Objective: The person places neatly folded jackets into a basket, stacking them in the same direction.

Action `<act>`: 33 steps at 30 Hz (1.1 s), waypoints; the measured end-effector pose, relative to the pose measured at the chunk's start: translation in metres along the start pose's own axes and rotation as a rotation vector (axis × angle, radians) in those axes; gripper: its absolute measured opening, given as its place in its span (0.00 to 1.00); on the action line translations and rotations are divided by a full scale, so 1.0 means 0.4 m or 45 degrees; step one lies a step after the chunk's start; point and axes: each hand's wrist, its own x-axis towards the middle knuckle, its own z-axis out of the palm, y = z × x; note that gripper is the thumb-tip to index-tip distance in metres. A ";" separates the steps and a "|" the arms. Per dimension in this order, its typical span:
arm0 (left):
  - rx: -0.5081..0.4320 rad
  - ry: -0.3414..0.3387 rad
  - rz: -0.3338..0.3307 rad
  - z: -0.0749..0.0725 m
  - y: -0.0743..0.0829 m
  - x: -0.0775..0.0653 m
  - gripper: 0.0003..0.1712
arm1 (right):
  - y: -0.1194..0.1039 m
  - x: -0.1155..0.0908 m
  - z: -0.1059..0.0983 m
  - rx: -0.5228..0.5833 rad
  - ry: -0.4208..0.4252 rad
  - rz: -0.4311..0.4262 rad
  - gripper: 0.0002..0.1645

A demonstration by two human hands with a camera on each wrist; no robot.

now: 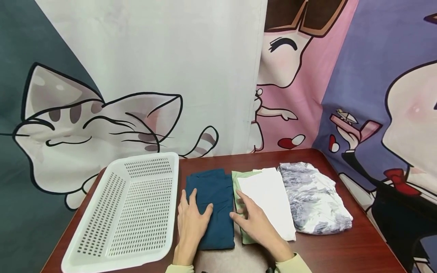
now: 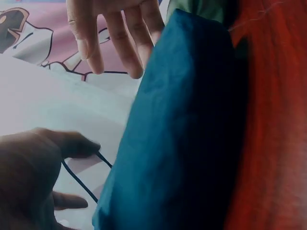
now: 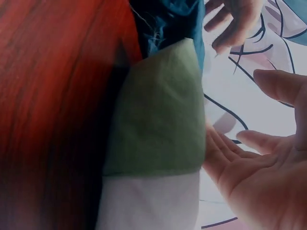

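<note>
A folded dark blue cloth [image 1: 215,212] lies flat on the table, and my left hand [image 1: 192,222] is over its left edge with the fingers spread. Close by on the right, my right hand [image 1: 256,222] hovers with relaxed fingers over a folded green cloth [image 1: 248,238] and a white cloth [image 1: 269,201] on top of it. In the left wrist view the blue cloth [image 2: 168,120] shows as a thick fold beside the thumb. The right wrist view has the green cloth [image 3: 158,115] and the right palm [image 3: 259,187] beside it. Neither hand grips anything.
A white perforated plastic basket [image 1: 143,212] stands on the left of the reddish-brown table [image 1: 362,250]. To the right lies a folded grey-and-white patterned cloth [image 1: 314,201]. Behind the table hangs a cartoon-printed curtain [image 1: 218,76].
</note>
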 end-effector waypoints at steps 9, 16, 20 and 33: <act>0.076 0.011 -0.115 0.002 -0.019 -0.009 0.42 | 0.006 0.006 0.013 -0.100 -0.084 -0.010 0.41; 0.073 -0.062 -0.191 -0.004 -0.028 -0.002 0.44 | 0.010 0.016 0.029 -0.124 -0.189 0.020 0.40; 0.048 -0.103 -0.185 -0.007 -0.033 0.004 0.43 | 0.007 0.022 0.044 -0.118 -0.168 0.081 0.40; 0.008 -0.099 -0.162 0.000 -0.045 0.000 0.43 | 0.009 0.046 0.065 0.029 -0.058 0.215 0.44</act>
